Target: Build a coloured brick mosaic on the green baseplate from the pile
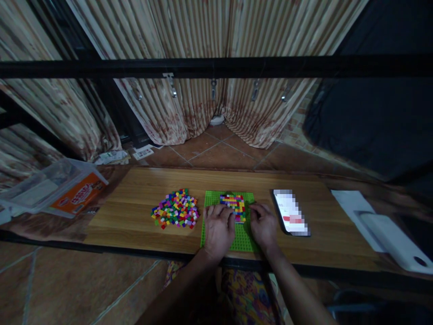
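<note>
A green studded baseplate [241, 243] lies on the wooden table, with a patch of small multicoloured building bricks [239, 205] fixed on its upper middle. My left hand [218, 228] rests over the plate's left half. Its fingers are curled down beside the left end of the brick patch, and what is under the fingertips is hidden. At the plate's right edge is my right hand [264, 228], thumb and fingers pinched together; anything between them is too small to make out. Left of the plate, a loose pile of small coloured bricks [177, 210] is spread on the table.
A lit phone [291, 212] lies right of my right hand on the wooden table [128, 203]. At the far left stands a clear plastic box [43, 192] with an orange label. White objects [394, 239] lie at the far right. A dark bar [216, 67] crosses before striped curtains.
</note>
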The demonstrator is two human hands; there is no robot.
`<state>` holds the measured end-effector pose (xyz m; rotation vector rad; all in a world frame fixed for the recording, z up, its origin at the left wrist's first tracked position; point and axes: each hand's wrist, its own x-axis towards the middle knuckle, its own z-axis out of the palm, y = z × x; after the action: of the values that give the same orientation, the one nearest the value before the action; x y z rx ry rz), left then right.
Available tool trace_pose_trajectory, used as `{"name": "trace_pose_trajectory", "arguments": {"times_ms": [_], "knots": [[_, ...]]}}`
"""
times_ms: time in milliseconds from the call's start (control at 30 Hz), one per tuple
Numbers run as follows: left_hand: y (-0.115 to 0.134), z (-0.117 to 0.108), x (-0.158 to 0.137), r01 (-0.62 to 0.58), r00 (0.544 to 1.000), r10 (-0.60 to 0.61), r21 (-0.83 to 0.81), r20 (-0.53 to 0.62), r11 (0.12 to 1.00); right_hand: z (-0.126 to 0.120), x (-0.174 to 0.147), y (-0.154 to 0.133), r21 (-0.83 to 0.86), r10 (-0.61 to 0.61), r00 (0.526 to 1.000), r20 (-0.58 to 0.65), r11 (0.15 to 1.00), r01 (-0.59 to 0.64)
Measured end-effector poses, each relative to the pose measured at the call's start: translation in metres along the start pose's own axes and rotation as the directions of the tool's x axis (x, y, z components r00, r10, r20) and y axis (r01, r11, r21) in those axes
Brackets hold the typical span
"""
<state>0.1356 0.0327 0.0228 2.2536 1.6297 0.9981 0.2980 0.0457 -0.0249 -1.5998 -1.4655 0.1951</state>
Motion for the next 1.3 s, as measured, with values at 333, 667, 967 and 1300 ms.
{"name": "trace_pose_trajectory", "arguments": {"times_ms": [333,667,967,1300], "knots": [[-0.004,0.003,-0.008,-0.102,0.994,0.099,0.069,0.049,0.992,0.0,0.001,0.001,-0.013,0.011,1.0,0.008,1.0,-0.01],[-0.003,0.004,-0.007,-0.142,0.986,0.127,0.142,0.103,0.98,0.0,0.0,0.0,0.014,-0.016,1.0,-0.011,1.0,0.016],[0.0,0.006,-0.008,-0.129,0.985,0.11,0.152,0.13,0.98,0.001,-0.001,0.005,-0.024,-0.013,1.0,0.019,1.0,0.013],[-0.005,-0.03,-0.02,0.012,0.999,-0.015,0.101,0.038,0.995,-0.001,-0.002,0.012,-0.02,-0.028,0.998,0.064,0.999,0.029]]}}
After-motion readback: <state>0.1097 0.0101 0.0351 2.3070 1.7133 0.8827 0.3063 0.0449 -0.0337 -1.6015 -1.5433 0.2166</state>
